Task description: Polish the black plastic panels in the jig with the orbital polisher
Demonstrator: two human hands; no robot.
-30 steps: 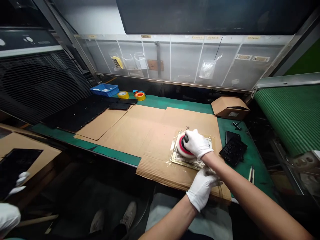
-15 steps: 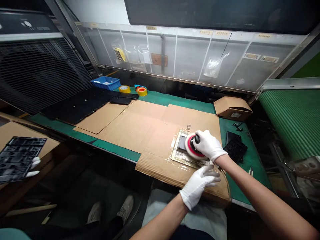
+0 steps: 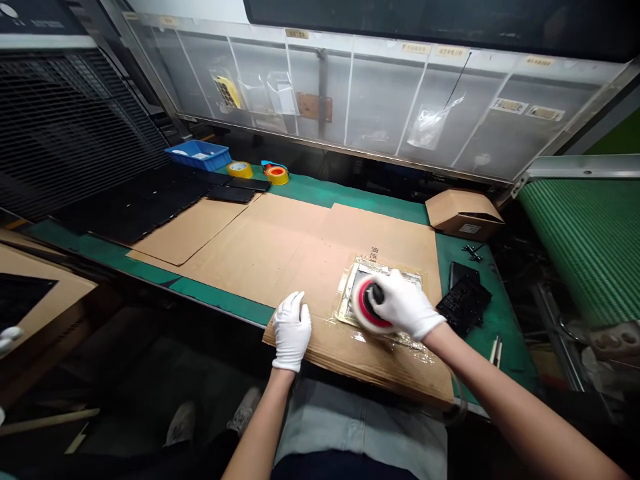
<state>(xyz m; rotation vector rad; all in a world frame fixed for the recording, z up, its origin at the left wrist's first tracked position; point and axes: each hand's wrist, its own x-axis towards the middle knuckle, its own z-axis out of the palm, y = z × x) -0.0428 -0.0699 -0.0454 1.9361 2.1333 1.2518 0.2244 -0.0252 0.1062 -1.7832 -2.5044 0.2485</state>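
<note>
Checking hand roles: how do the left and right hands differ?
The left hand lies flat and empty on the cardboard sheet; the right hand grips a red-and-white round pad. The left hand sits near the sheet's front edge; the right hand is over the film-covered plate. Both wear white gloves.

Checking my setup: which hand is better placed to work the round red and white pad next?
Right, probably. The right hand grips the round red and white pad; the left hand lies flat on the brown cardboard sheet, apart from it.
</note>
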